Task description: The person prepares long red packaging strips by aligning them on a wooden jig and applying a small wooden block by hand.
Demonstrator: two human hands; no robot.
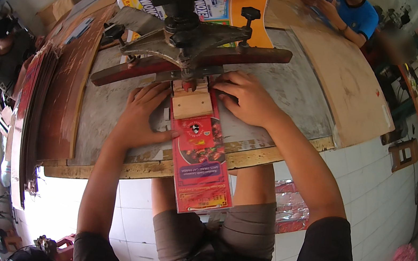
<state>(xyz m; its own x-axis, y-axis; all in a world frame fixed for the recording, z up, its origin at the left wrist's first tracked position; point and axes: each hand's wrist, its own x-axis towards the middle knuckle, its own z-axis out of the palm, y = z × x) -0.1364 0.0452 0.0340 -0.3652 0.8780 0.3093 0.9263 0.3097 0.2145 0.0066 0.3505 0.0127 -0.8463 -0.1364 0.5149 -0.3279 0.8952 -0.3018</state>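
Observation:
A long red printed packaging sheet or stack of sheets (200, 153) lies under a press, its near end hanging over the table's front edge above my lap. A pale wooden block (192, 107) rests on its far part, right below the press head (189, 81). My left hand (141, 115) lies flat on the grey tabletop with fingers spread, its thumb reaching the sheet's left edge. On the other side, my right hand (249, 98) has bent, parted fingers beside the block and the sheet's right edge. Its fingertips are partly hidden near the press bar.
A long dark red bar (252, 56) with black knobs (251, 13) crosses above the grey tabletop (294, 100). Behind it lies a colourful printed sheet (246, 6). Boards (73, 83) stand at the left. A person in a blue shirt (363, 18) sits at the far right.

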